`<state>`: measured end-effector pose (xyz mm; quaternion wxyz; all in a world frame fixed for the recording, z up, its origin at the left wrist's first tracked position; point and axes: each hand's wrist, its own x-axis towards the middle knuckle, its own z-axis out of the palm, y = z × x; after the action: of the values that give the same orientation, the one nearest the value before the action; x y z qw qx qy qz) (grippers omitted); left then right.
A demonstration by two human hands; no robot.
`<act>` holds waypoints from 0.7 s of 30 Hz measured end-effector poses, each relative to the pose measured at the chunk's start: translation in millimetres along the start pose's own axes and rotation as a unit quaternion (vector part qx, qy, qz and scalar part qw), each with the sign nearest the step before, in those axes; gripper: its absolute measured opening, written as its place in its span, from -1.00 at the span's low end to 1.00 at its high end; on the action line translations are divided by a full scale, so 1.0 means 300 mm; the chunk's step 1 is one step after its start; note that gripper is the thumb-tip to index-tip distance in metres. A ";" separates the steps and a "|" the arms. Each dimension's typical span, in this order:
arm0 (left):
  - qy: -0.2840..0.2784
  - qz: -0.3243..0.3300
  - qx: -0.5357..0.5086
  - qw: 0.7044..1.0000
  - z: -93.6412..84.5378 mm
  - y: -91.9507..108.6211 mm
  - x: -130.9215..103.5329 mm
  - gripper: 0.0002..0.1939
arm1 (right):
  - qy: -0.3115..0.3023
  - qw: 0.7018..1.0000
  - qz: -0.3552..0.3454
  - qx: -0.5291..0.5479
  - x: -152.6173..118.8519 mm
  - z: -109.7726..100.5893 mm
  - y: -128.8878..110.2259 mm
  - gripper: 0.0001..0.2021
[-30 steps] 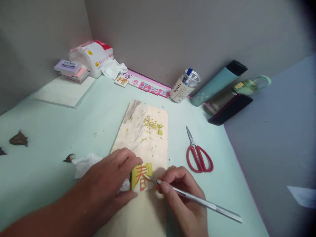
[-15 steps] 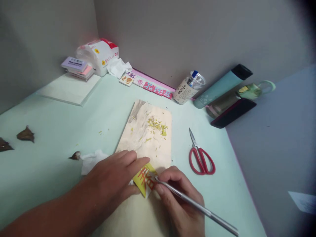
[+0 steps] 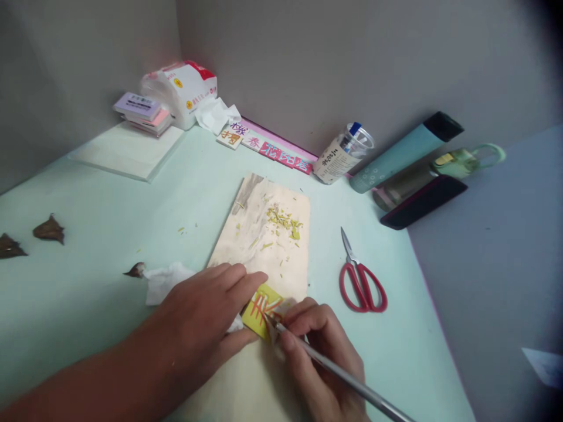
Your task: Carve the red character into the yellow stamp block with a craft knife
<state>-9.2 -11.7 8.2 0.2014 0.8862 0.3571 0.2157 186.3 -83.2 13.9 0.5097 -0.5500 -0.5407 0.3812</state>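
Between the thumb and fingers of my left hand (image 3: 209, 316) is a small yellow carving block (image 3: 254, 324) with a red-orange character on its face. My right hand (image 3: 325, 357) grips a slim silver craft knife (image 3: 341, 372) like a pen, and its tip meets the block's face near the character. My right fingers cover the block's right side. Under both hands lies a pale wooden board (image 3: 294, 266), strewn farther up with yellow-green shavings (image 3: 284, 221). A crumpled white tissue (image 3: 169, 281) is partly tucked beneath my left hand.
Red-handled scissors (image 3: 363, 287) lie to the right of the board. Brown pointed husks (image 3: 50, 228) are on the left. Along the back are a tissue pack (image 3: 185, 91), small lettered tiles (image 3: 284, 155), a plastic cup (image 3: 341, 158), bottles (image 3: 409, 149) and a black phone-like slab (image 3: 424, 202).
The yellow block has turned slightly in my left fingers. The knife tip has shifted lower on its face, and my right hand has moved a little down. The whole view has shifted slightly.
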 end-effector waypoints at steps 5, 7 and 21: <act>-0.011 -0.004 -0.008 1.000 -0.012 0.000 0.005 -0.53 | -0.025 0.999 -0.005 -0.032 0.011 -0.009 -0.009 -0.84; -0.016 -0.008 -0.007 1.000 -0.015 0.006 0.011 -0.56 | -0.032 0.998 -0.013 -0.044 0.020 -0.013 -0.020 -0.83; -0.019 -0.011 -0.020 1.000 -0.011 0.012 0.020 -0.56 | -0.132 0.980 0.018 -0.146 0.058 -0.046 -0.096 -0.87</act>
<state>-5.0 -9.1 14.3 0.2281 0.8818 0.3590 0.2038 196.0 -71.2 47.0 0.3414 -0.5730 -0.6431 0.3762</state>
